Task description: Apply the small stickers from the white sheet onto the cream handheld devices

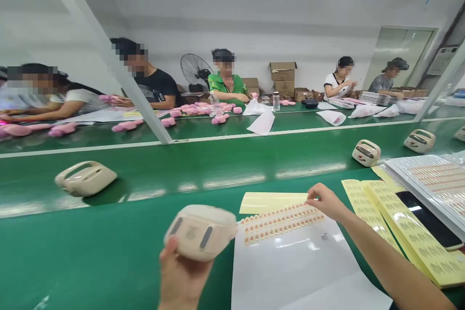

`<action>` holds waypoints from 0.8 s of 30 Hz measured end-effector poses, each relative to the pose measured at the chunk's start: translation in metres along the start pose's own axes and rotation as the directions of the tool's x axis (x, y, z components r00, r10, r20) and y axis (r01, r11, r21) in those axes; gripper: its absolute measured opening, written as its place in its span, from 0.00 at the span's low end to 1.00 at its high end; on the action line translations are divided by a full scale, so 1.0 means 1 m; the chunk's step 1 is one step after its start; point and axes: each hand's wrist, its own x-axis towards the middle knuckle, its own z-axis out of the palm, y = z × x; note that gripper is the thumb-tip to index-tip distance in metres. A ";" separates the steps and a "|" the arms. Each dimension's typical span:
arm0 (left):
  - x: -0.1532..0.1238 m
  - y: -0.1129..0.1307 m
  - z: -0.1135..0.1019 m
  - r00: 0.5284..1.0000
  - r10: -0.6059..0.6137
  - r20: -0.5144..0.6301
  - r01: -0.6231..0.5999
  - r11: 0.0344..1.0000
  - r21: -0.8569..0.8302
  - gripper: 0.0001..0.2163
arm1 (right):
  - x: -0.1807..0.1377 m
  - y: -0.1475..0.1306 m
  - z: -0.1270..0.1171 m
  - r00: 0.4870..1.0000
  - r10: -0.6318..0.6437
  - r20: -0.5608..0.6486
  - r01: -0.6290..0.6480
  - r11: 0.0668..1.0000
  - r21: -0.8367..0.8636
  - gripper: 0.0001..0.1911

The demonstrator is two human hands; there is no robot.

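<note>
Head view of a green conveyor bench (109, 252). The left hand (181, 276) rises from the bottom edge, fingers curled and thumb up, gripping a cream-coloured handheld device (201, 232) from below; the device is lifted clear of the bench, and its face with two dark slots is turned toward the camera. The device's right end lies just beside the left end of a white backing sheet (290, 271), which lies flat on the bench in front of the person.

The right hand (325, 201) reaches in from the lower right, forearm extended. Its fingers are closed in a pinch at the right end of a pale yellow strip (272, 202), at the top edge of the white sheet. Directly below the strip, rows of small orange labels (281, 223) run across the top of the sheet.

To the right of the right arm lie yellow label sheets (399, 223) and, beside them, a black phone (428, 218). Further cream devices (85, 178) rest on the belt, one at left and others at right (366, 152). Across the bench, other people sit at work among pink items (189, 109).
</note>
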 end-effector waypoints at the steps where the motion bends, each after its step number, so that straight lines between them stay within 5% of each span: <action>1: -0.001 -0.012 0.013 0.998 -0.064 0.025 0.066 0.996 -0.053 0.18 | -0.004 -0.016 0.001 0.999 -0.021 0.042 0.012 0.980 0.201 0.05; 4: -0.008 -0.042 0.041 0.956 -0.135 0.259 0.199 0.951 -0.239 0.20 | -0.016 -0.059 0.016 0.989 -0.071 0.126 -0.028 0.761 0.648 0.12; 9: -0.011 -0.070 0.038 0.813 -0.081 0.577 0.366 0.842 -0.396 0.19 | -0.029 -0.088 0.059 0.988 -0.001 0.156 -0.136 0.482 0.865 0.17; 13: -0.011 -0.078 0.026 0.709 -0.019 0.705 0.431 0.803 -0.412 0.18 | -0.034 -0.090 0.077 0.991 0.121 0.060 -0.109 0.454 0.884 0.20; 18: -0.016 -0.080 0.030 0.649 -0.006 0.761 0.457 0.802 -0.384 0.21 | -0.038 -0.093 0.080 0.994 0.105 -0.017 -0.028 0.417 0.908 0.21; 24: -0.021 -0.077 0.031 0.583 0.036 0.812 0.472 0.798 -0.374 0.23 | -0.038 -0.093 0.084 0.997 0.064 -0.037 -0.006 0.566 0.824 0.15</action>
